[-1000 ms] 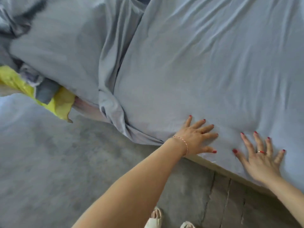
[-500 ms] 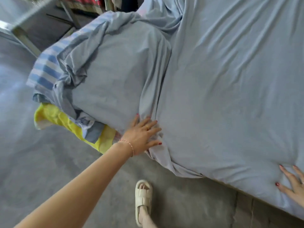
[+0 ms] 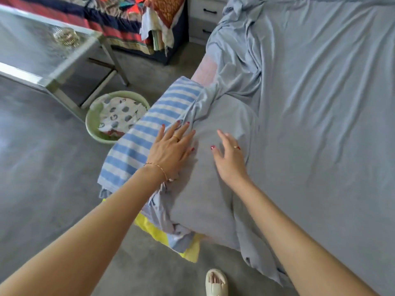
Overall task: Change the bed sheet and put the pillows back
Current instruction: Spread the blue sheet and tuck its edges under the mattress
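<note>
Both hands reach out over a sheet-covered mound at the bed's corner.

The left hand lies flat with fingers spread and relaxed, grasping nothing, its fingertips at the bunched folds where the grey-blue bed sheet meets a blue-and-white striped cloth. The right hand is just beside it, fingers loose and extended, gripping nothing; whether it touches the fabric I cannot tell. The sheet covers the bed, wrinkled, and drapes over the mound, with its loose edge hanging toward the grey floor. A yellow cloth pokes out below the mound. A green basin of patterned laundry sits on the floor near a glass-topped table. A sandalled foot stands beside the bed.
</note>
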